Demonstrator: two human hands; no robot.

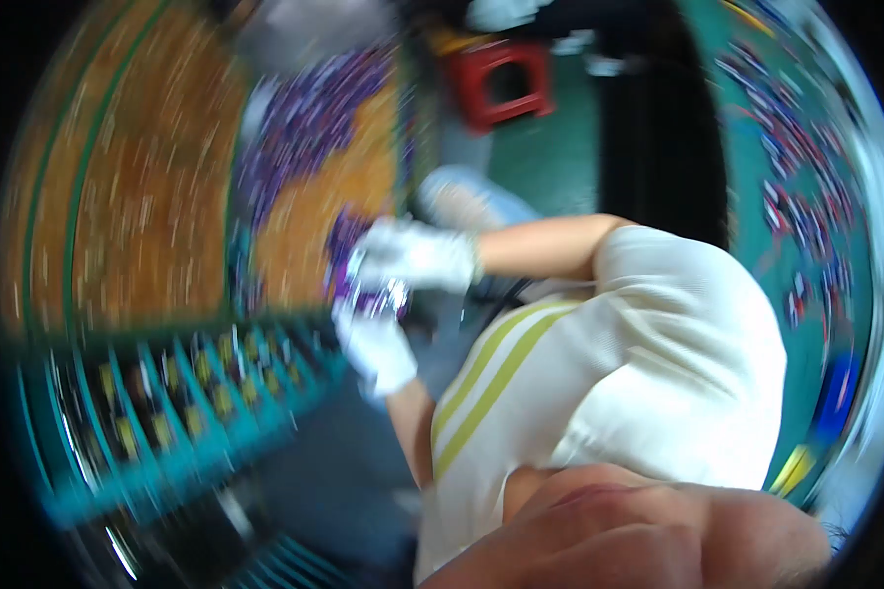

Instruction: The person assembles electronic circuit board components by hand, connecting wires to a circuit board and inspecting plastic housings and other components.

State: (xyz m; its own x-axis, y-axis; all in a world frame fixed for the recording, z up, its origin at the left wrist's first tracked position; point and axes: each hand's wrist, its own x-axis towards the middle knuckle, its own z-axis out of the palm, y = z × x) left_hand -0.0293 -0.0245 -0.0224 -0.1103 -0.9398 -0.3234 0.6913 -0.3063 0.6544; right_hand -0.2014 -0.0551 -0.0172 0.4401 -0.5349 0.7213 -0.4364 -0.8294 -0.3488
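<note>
Red stool [469, 90] on grn flr [550, 162]; blurry blue obj. [837, 398] far R.

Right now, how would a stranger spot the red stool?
Find the broad black band right of upper centre, and the green floor to its left. At that floor's upper left is the stool: its bright red surrounds a dark opening, unlike the pale things rightward.

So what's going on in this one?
A person in white gloves has the left hand and right hand together around a shiny purple thing, too blurred to identify. Beyond, many purple pieces lie on an orange surface. A teal rack stands lower left; a red stool is farther off.
</note>
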